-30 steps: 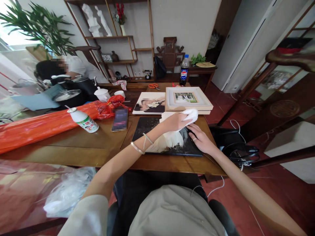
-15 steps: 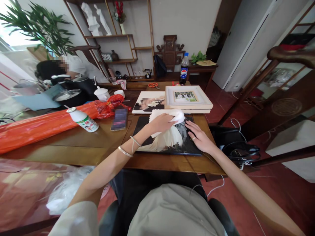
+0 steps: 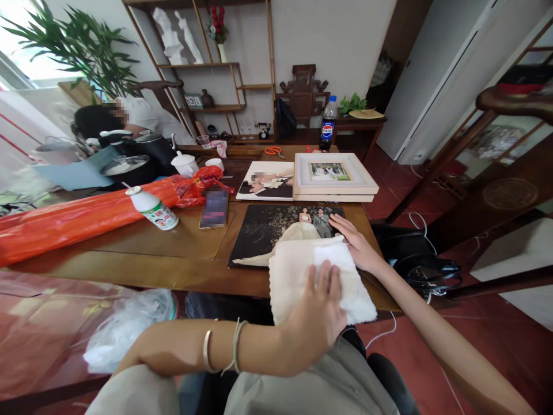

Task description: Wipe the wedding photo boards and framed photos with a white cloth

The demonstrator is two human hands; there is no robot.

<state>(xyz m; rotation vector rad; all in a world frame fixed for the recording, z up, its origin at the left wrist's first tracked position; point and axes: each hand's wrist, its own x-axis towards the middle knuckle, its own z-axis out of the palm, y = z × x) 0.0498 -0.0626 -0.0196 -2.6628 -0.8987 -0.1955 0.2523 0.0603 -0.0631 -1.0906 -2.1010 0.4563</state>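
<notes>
Touching white cloth, Pepsi bottle behind

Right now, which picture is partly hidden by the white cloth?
The black picture in front: the cloth hides its lower right part. The white-edged print and framed photo lie farther back, uncovered.

Cloth is showing white; photo panel is presenting black with pale speckling; plastic wrapping is reading orange-red; bottle cap is showing blue
</notes>
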